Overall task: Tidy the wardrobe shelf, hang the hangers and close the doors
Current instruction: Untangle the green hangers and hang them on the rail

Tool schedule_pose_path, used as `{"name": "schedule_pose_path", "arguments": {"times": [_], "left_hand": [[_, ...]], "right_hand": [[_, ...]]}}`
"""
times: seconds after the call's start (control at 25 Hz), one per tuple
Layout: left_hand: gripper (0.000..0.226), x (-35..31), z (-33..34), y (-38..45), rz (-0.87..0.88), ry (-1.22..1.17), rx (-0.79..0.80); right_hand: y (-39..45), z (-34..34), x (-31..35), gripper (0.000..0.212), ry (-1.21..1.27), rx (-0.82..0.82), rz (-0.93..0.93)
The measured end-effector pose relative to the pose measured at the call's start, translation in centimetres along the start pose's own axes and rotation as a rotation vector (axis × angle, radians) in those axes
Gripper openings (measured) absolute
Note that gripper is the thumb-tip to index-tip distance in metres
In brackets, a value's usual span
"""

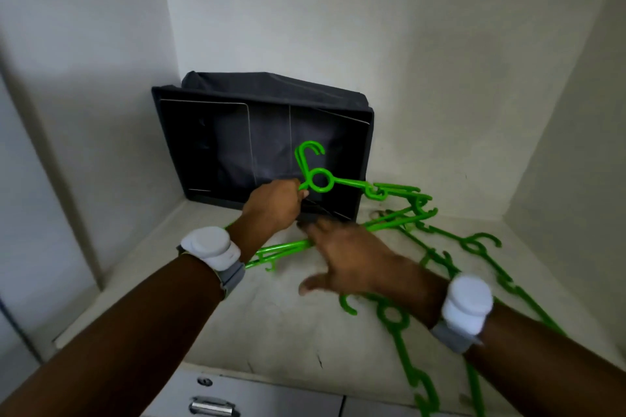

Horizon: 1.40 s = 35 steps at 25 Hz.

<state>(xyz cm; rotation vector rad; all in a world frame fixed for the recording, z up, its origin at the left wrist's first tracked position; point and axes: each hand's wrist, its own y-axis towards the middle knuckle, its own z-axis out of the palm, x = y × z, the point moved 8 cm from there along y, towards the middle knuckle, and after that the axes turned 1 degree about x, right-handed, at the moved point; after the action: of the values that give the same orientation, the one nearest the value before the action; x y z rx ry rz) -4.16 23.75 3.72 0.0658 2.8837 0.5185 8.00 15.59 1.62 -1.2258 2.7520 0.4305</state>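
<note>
The left hand (276,203) is curled round the neck of a green hanger (316,179), gripping it just below the ring under the hook. The hook stands upright above the fingers, and one arm of the hanger runs away to the right of the grip, down toward the shelf. Right behind the grip stands a dark fabric box (237,142), tipped on its side with its open face toward the camera, pushed into the back left corner of the wardrobe shelf (271,311).

Just below and to the right of the grip, the right hand (349,257) hovers flat with fingers spread and relaxed, holding nothing; its fingertips are blurred. Under and beyond it lie the other green hangers (440,257), a loose tangle spreading right and toward the shelf's front edge. Both wrists carry white wristband devices (211,247). Below the shelf's front edge is a grey drawer front (257,396) with a metal handle.
</note>
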Motion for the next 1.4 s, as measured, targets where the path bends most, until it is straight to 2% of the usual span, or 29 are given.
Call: {"name": "schedule_pose_path", "arguments": {"times": [0.08, 0.16, 0.2, 0.32, 0.4, 0.52, 0.64, 0.8, 0.88, 1.0, 1.16, 1.28, 1.4], "left_hand": [[0.028, -0.7, -0.3, 0.0, -0.006, -0.047, 0.069], [0.027, -1.7, 0.0, -0.3, 0.000, -0.213, 0.209], [0.028, -2.2, 0.4, -0.5, -0.030, -0.374, 0.299], [0.025, -2.9, 0.8, -1.8, -0.209, -0.837, 0.596], [0.024, -3.5, -0.3, -2.1, -0.253, -1.012, 0.706], [0.025, -5.4, -3.1, -1.6, -0.243, -1.218, 0.754], [0.035, -9.6, -7.0, -0.1, -0.160, -1.452, 0.721], [0.030, -16.4, -11.9, 1.4, -0.020, -1.707, 0.670], [0.027, -19.1, -13.5, 1.9, 0.048, -1.759, 0.674], [0.016, -21.6, -15.5, 2.5, 0.105, -1.770, 0.713], [0.018, -23.8, -17.1, 1.7, 0.062, -1.820, 0.805], [0.018, -24.7, -18.0, 1.4, 0.054, -1.833, 0.807], [0.018, -24.8, -19.2, 1.8, 0.077, -1.832, 0.782]], "right_hand": [[0.3, 2.1, 2.9, 0.088, -0.183, -0.048, -0.071], [0.5, 1.9, 4.7, 0.067, -0.273, -0.211, -0.138], [0.5, 1.4, 5.0, 0.055, -0.293, -0.292, -0.173], [-0.9, -0.2, 4.3, 0.027, -0.248, -0.492, -0.347], [-2.3, -2.0, 3.0, 0.024, -0.125, -0.597, -0.434], [-3.7, -5.7, 0.5, 0.028, 0.029, -0.814, -0.394], [-4.4, -9.4, -2.7, 0.031, 0.121, -0.986, -0.256], [-6.7, -15.5, -5.3, 0.034, 0.151, -1.186, -0.129], [-7.7, -16.8, -6.7, 0.032, 0.221, -1.189, -0.099], [-8.6, -18.0, -9.0, 0.032, 0.405, -1.064, -0.046], [-9.8, -20.2, -9.1, 0.029, 0.286, -0.945, -0.056], [-10.0, -20.7, -9.5, 0.031, 0.285, -0.896, -0.039], [-12.0, -21.6, -9.4, 0.044, 0.174, -0.944, -0.119]]}}
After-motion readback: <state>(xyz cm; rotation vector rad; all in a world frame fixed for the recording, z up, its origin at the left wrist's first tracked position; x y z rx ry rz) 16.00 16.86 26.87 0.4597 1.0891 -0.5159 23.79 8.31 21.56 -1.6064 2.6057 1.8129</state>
